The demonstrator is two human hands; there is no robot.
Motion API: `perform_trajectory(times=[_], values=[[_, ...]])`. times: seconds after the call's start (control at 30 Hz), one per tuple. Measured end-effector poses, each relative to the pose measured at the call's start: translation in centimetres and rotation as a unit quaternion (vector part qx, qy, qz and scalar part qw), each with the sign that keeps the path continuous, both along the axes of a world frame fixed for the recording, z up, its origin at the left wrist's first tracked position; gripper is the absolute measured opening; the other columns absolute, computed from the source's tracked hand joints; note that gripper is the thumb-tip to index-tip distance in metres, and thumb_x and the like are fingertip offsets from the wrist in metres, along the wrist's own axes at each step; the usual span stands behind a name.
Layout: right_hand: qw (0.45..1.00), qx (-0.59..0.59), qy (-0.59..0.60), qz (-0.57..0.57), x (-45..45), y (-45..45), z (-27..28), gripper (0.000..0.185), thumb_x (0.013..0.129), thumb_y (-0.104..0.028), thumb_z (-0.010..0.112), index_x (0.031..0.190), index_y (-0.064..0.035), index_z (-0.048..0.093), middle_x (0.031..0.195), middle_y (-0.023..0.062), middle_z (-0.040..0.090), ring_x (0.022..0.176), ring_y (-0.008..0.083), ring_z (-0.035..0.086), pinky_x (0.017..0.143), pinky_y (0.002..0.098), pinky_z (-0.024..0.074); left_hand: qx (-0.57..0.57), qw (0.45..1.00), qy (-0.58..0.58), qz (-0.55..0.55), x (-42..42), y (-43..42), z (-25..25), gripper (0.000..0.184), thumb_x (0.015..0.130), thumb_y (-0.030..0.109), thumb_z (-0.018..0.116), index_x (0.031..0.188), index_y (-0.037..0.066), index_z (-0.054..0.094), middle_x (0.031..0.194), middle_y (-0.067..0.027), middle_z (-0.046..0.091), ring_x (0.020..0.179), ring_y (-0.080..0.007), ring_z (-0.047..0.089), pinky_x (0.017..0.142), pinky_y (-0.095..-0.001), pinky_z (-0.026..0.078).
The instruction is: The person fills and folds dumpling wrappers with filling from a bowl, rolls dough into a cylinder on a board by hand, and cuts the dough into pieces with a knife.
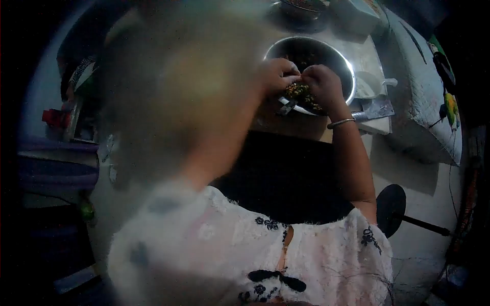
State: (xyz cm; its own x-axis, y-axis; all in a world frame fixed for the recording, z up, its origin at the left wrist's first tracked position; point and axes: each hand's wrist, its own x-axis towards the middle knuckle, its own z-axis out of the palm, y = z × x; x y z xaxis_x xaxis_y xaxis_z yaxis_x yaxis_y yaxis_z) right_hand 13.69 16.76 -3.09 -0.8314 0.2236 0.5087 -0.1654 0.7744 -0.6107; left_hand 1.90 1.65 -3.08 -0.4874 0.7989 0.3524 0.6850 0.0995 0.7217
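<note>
With left hand [279, 76] and right hand [323, 87], pinching fingers closed above crumbly mixture [299, 93] at near side of metal bowl [352, 76]; cannot tell if gripping anything.

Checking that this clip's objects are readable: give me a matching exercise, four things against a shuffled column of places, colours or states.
Things
1. Bangle
2. Bowl
3. Blouse
4. Disc

Descriptions
A. White with dark flowers
B. Black, with a rod sticking out
C. Round the right wrist
D. Shiny-rimmed, below the left hand and right hand

Right pairs: 1-C, 2-D, 3-A, 4-B
</note>
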Motion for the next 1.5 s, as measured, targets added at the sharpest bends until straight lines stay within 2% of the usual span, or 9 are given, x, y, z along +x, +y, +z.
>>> perform_trajectory(times=[0.2, 0.3, 0.37, 0.47, 0.6, 0.8, 1.07, 1.37, 1.5], values=[[1.000, 0.028, 0.007, 0.008, 0.0, 0.0, 0.1, 0.009, 0.077, -0.006, 0.068, 0.085, -0.0085, 0.065, 0.082, 0.0102, 0.062, 0.076, 0.0281, 0.063, 0.066, 0.0345, 0.0502, -0.003, 1.000, -0.005, -0.011, 0.2, -0.1, -0.1, 0.013, 0.078, 0.015, 0.073, 0.086, 0.006, 0.068, 0.085, -0.0076, 0.066, 0.079, -0.0188, 0.064, 0.070, -0.0336, 0.051], [0.999, 0.014, -0.050, -0.003, 0.2, -0.3, 0.7, 0.012, 0.079, -0.008, 0.066, 0.090, -0.0055, 0.065, 0.088, 0.0105, 0.065, 0.083, 0.0239, 0.065, 0.073, 0.0321, 0.0500, 0.006, 1.000, 0.016, 0.016, -0.2, -0.1, -0.6, 0.015, 0.079, 0.019, 0.072, 0.088, 0.007, 0.068, 0.084, -0.0092, 0.066, 0.078, -0.0209, 0.064, 0.070, -0.0341, 0.051], [0.987, -0.151, -0.032, 0.030, 0.6, -0.7, 1.1, 0.017, 0.081, -0.011, 0.066, 0.098, -0.0040, 0.065, 0.093, 0.0093, 0.067, 0.086, 0.0191, 0.064, 0.075, 0.0312, 0.0498, 0.027, 0.999, 0.039, 0.020, -0.1, -0.1, -0.6, 0.018, 0.079, 0.022, 0.071, 0.091, 0.009, 0.068, 0.083, -0.0106, 0.067, 0.077, -0.0233, 0.064, 0.070, -0.0346, 0.051], [0.970, -0.240, -0.003, 0.031, 0.7, -0.4, 0.9, 0.025, 0.083, -0.014, 0.067, 0.105, -0.0016, 0.064, 0.098, 0.0091, 0.067, 0.090, 0.0150, 0.063, 0.078, 0.0298, 0.0496, 0.050, 0.998, 0.002, 0.041, 0.4, -0.1, -0.2, 0.013, 0.080, 0.015, 0.071, 0.087, 0.005, 0.067, 0.085, -0.0084, 0.066, 0.081, -0.0194, 0.063, 0.072, -0.0328, 0.051], [0.967, -0.246, -0.069, 0.003, 0.6, 0.0, 0.9, 0.026, 0.083, -0.015, 0.068, 0.104, -0.0006, 0.065, 0.095, 0.0088, 0.068, 0.089, 0.0141, 0.063, 0.078, 0.0281, 0.0498, 0.074, 0.997, 0.002, 0.034, 0.0, 0.0, -0.6, 0.020, 0.080, 0.024, 0.070, 0.093, 0.009, 0.069, 0.091, -0.0105, 0.068, 0.083, -0.0235, 0.065, 0.074, -0.0349, 0.051], [0.981, -0.181, -0.067, -0.028, 0.3, 0.0, 0.6, 0.017, 0.081, -0.014, 0.071, 0.094, -0.0035, 0.070, 0.092, 0.0081, 0.070, 0.079, 0.0147, 0.066, 0.072, 0.0260, 0.0515, 0.072, 0.995, 0.060, 0.030, 0.2, 0.0, -0.4, 0.016, 0.080, 0.020, 0.071, 0.090, 0.008, 0.069, 0.088, -0.0084, 0.067, 0.081, -0.0215, 0.064, 0.072, -0.0334, 0.051], [0.998, 0.049, 0.031, -0.022, 0.0, -0.1, 0.3, 0.008, 0.077, -0.013, 0.070, 0.083, -0.0086, 0.068, 0.083, 0.0098, 0.064, 0.074, 0.0271, 0.064, 0.065, 0.0340, 0.0512, 0.076, 0.994, 0.074, 0.020, -0.2, 0.2, -1.1, 0.011, 0.078, 0.013, 0.073, 0.085, 0.006, 0.068, 0.083, -0.0082, 0.067, 0.076, -0.0193, 0.064, 0.066, -0.0314, 0.050], [0.998, 0.065, 0.002, -0.018, 0.5, -0.5, 0.9, 0.008, 0.080, -0.017, 0.067, 0.085, -0.0098, 0.068, 0.085, 0.0098, 0.065, 0.077, 0.0290, 0.064, 0.067, 0.0355, 0.0511, 0.018, 0.998, 0.056, 0.013, 0.6, -0.4, 0.1, 0.012, 0.077, 0.013, 0.073, 0.085, 0.005, 0.067, 0.081, -0.0105, 0.065, 0.074, -0.0221, 0.064, 0.066, -0.0339, 0.051], [0.999, 0.017, 0.016, -0.036, 0.2, -0.4, -0.1, 0.008, 0.080, -0.014, 0.068, 0.087, -0.0091, 0.068, 0.087, 0.0108, 0.065, 0.078, 0.0285, 0.064, 0.068, 0.0356, 0.0514, 0.033, 0.998, 0.050, 0.022, 0.5, -0.1, 0.0, 0.017, 0.080, 0.020, 0.068, 0.090, 0.007, 0.068, 0.089, -0.0134, 0.066, 0.082, -0.0290, 0.064, 0.073, -0.0374, 0.050]])
